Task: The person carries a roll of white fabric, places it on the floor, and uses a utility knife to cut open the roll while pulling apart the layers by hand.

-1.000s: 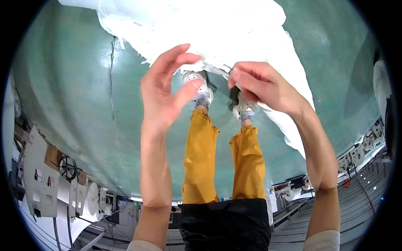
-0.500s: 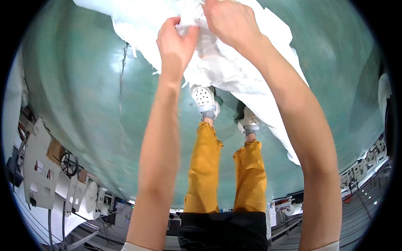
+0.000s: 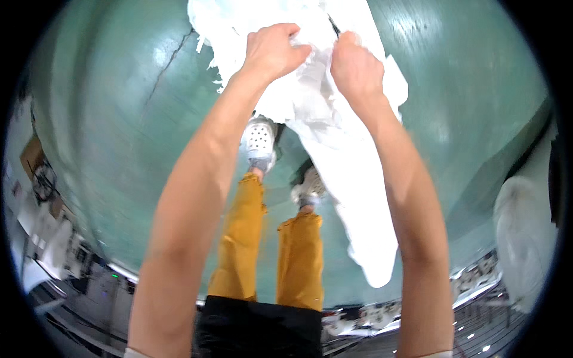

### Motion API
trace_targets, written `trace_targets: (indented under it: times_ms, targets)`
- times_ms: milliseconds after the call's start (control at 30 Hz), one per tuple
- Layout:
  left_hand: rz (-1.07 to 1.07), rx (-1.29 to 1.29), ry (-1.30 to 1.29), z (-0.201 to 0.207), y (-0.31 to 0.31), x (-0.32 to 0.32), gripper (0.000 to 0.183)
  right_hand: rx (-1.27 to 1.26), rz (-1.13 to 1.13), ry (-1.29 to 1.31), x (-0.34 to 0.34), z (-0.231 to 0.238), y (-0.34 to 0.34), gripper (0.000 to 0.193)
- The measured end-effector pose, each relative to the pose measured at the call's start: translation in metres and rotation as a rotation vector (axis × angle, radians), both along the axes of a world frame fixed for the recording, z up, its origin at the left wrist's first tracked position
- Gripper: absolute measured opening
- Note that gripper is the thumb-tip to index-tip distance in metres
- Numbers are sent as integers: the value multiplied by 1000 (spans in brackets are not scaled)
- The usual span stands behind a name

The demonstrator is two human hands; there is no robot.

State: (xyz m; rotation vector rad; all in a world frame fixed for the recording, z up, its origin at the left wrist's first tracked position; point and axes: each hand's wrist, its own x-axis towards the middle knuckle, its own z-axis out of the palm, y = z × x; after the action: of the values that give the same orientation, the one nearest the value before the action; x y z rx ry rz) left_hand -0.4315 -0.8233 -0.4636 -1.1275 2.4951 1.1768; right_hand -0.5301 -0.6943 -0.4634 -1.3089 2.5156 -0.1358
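Crumpled white sheet material [image 3: 352, 173], with ragged torn edges on its left side, lies across the floor in front of me. It trails in a long strip toward the lower right, beside my shoes. My left hand [image 3: 273, 51] is over the bunched part, thumb and forefinger apart. My right hand [image 3: 358, 68] is closed in a fist on the sheet, a short way to the right. A thin dark streak [image 3: 333, 25] shows just above that fist; I cannot tell whether it is a gap or a tool.
Below the sheet stand my feet in white perforated clogs [image 3: 260, 137]. The green floor [image 3: 119, 149] has a dark crack [image 3: 170, 59] at upper left. Machinery with a handwheel [image 3: 43, 182] lines the left rim. A large white wrapped bundle [image 3: 518, 238] stands at the right.
My hands have moved apart; the left has opened from the gathered sheet, the right is lower and closed. The view has shifted, so my legs and the trailing strip appear further left.
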Motion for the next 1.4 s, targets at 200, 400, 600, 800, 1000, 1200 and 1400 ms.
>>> trace_targets:
  times_ms: [200, 400, 600, 800, 1000, 1200, 1400]
  targets:
    - [-103, 24, -145, 8, -6, -21, 41, 182, 24, 24, 2, 10, 0, 11]
    - [-160, -54, -194, 7, 9, -15, 45, 209, 17, 39, 10, 11, 10, 12]
    - [-54, -229, -46, -2, 28, -8, 34, 137, 36, 56, 12, 8, 26, 12]
    - [-78, -153, -22, 2, 23, -6, 34, 159, 25, 52, 17, 13, 39, 12]
    - [-93, -128, -6, -9, 21, -3, 36, 264, -38, -55, 24, 17, 45, 23]
    - [-86, -127, -35, -3, 20, -5, 39, 203, 25, 53, 37, 14, 79, 14]
    - [-45, -89, 32, 5, 28, -4, 41, 265, -60, -74, 35, 19, 85, 24]
